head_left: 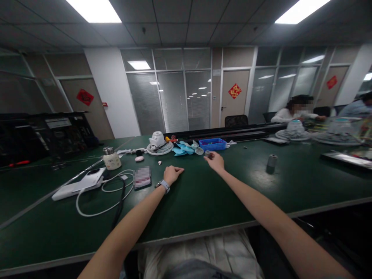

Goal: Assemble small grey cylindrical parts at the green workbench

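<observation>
My left hand (pixel 172 173) rests on the green table (pixel 203 193) as a closed fist, a watch on its wrist, with nothing visible in it. My right hand (pixel 214 159) reaches farther out and pinches a small grey cylindrical part (pixel 207 154). Just beyond it lie a blue fan blade (pixel 181 149), a white fan grille with motor (pixel 158 145) and a blue parts tray (pixel 212 144). A phone (pixel 142 177) lies left of my left fist.
A grey cylinder (pixel 272 161) stands to the right. At left are a white power strip (pixel 78 185) with looping cables and a small cream jar (pixel 112 159). Other people sit at the far right with fan parts. The table's front edge is near my body.
</observation>
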